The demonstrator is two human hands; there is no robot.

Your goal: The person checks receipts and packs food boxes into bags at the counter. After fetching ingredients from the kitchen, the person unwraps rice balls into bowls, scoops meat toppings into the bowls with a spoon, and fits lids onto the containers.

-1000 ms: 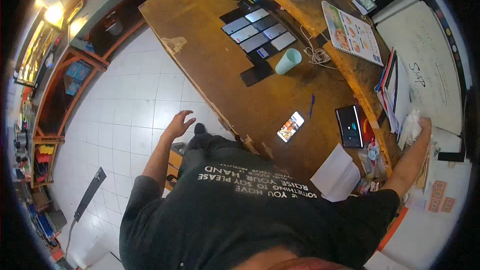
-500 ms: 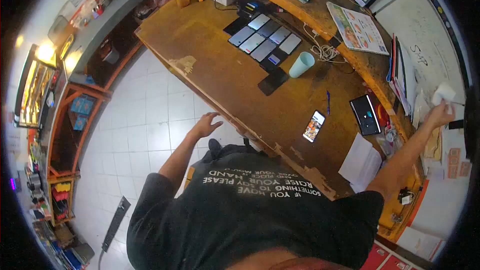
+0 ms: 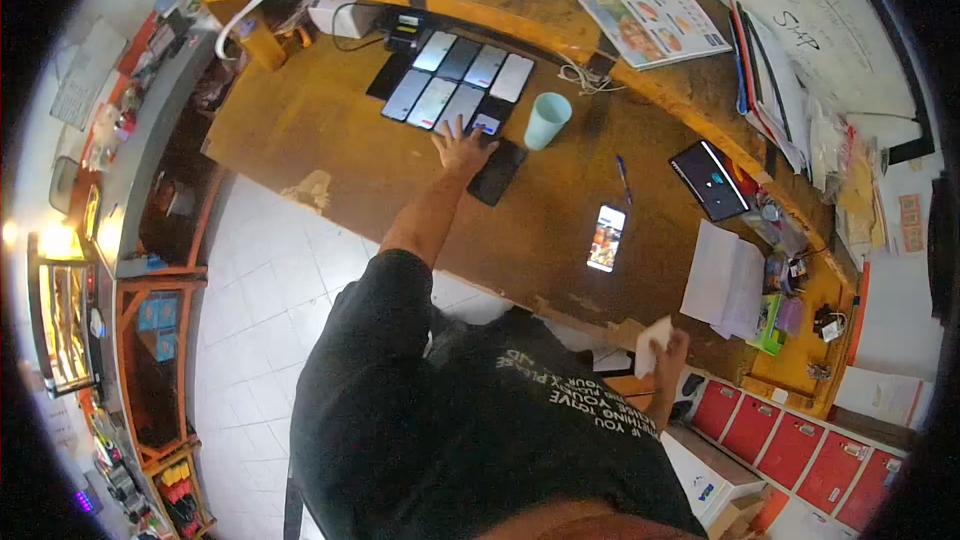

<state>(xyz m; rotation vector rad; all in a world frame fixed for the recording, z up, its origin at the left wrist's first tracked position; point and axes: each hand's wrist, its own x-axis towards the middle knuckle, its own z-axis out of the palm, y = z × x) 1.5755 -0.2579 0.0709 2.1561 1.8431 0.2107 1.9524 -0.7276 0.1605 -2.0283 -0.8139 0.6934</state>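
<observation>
Left hand [image 3: 462, 152] spreads over phones [image 3: 463, 103] slanting up-right; right hand [image 3: 674, 356] pinches white wad [image 3: 650, 344].

Silvery grey is shown by the phones [image 3: 434, 103], white by the wad [image 3: 651, 347], pale aqua by the cup [image 3: 546, 124], blue by the pen [image 3: 623, 178]. The desk [image 3: 340, 130] is toned brown, blotched with paler patches [image 3: 312, 190]. The shirt [image 3: 430, 450] is coloured black, printed with white lettering [image 3: 572, 397]; the locker doors [image 3: 787, 448] are coloured red.

Worn here is a loose black T-shirt [image 3: 470, 440] whose left sleeve [image 3: 385, 300] is short and plain, its front printed with lines of white capital lettering [image 3: 572, 402], creased and only partly legible from this angle, though "IF YOU" seems readable.
</observation>
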